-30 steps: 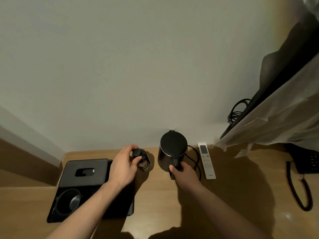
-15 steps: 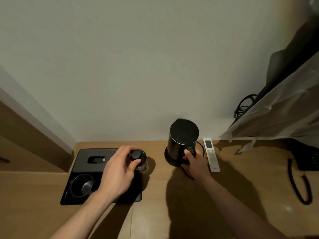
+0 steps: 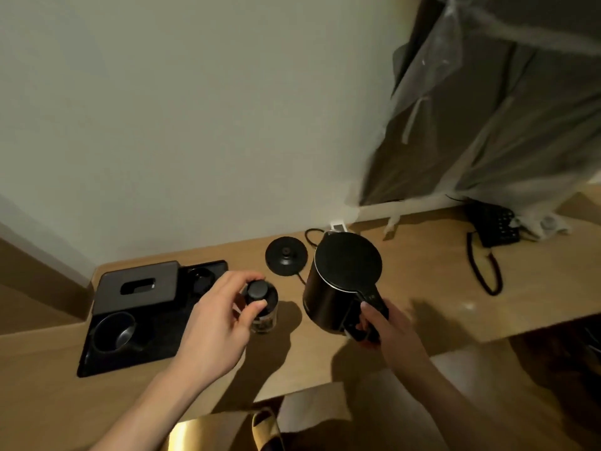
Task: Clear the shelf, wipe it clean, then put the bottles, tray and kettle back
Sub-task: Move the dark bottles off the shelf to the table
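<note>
My right hand (image 3: 383, 327) grips the handle of the black kettle (image 3: 341, 278), which hangs tilted above the wooden shelf (image 3: 422, 288), clear of its round black base (image 3: 286, 260). My left hand (image 3: 221, 317) is closed around the black cap of a small bottle (image 3: 261, 304) just right of the black tray (image 3: 156, 333). The tray holds a dark tissue box (image 3: 136, 288) and two dark cups (image 3: 113, 330).
The base's cord (image 3: 310, 236) runs back to the wall. A black telephone (image 3: 494, 226) with a coiled cord sits at the right, under a plastic-covered dark screen (image 3: 487, 109). A brown paper bag (image 3: 227, 431) stands below the shelf's front edge.
The kettle has come up off its base and moved right and toward me in my right hand. My left hand stays on the bottle. The view has shifted to the right.
</note>
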